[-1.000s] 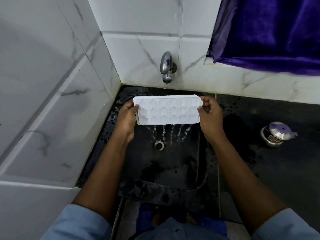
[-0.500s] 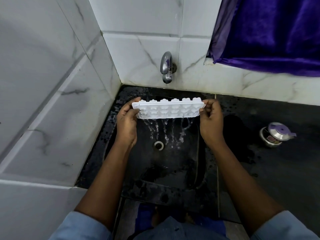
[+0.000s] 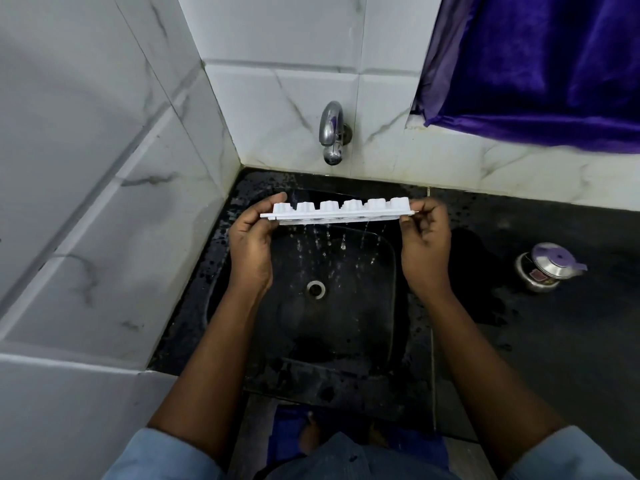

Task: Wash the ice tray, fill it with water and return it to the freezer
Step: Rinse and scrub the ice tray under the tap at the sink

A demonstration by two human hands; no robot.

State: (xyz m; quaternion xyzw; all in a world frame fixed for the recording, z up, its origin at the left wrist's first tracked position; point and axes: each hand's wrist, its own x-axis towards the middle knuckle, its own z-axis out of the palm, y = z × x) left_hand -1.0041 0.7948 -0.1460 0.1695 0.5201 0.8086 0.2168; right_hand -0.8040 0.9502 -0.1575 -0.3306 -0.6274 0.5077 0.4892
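Black sink (image 3: 363,323) in the corner under a chrome tap (image 3: 331,138), steel pot (image 3: 545,268) off to the right on the counter (image 3: 571,358), purple cloth (image 3: 540,64) hanging above. Left hand (image 3: 251,244) and right hand (image 3: 426,247) are up over the basin, each pinching 1 short end of the ice tray (image 3: 337,211). Tray's upside down between the 2 hands, dripping water above the drain (image 3: 315,289).
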